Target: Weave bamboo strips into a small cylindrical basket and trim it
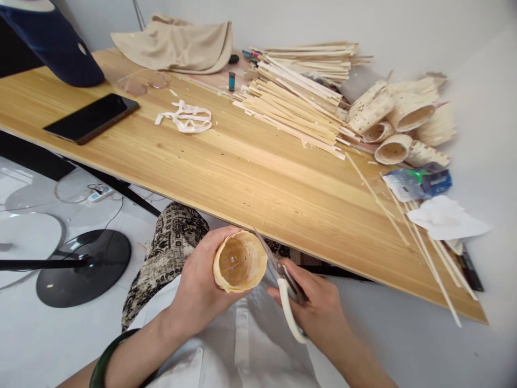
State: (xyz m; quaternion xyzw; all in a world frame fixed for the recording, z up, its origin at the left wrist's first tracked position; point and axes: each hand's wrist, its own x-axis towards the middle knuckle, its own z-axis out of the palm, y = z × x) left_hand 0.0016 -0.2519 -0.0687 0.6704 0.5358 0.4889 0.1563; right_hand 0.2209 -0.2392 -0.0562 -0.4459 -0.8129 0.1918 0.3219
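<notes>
My left hand is wrapped round a small woven cylinder, made of pale thin strips, and its open mouth faces up toward me. A few specks lie inside it. In my right hand is a pair of scissors with white-rimmed handles. The blades point up and left, close beside the cylinder's right rim; whether they touch it I cannot tell. Both hands are in front of the table's near edge, above my lap.
On the wooden table lie a phone, a white ribbon, a thread spool, stacked strips and several woven cylinders. A plastic packet and white paper lie right. A round black stand base is on the floor.
</notes>
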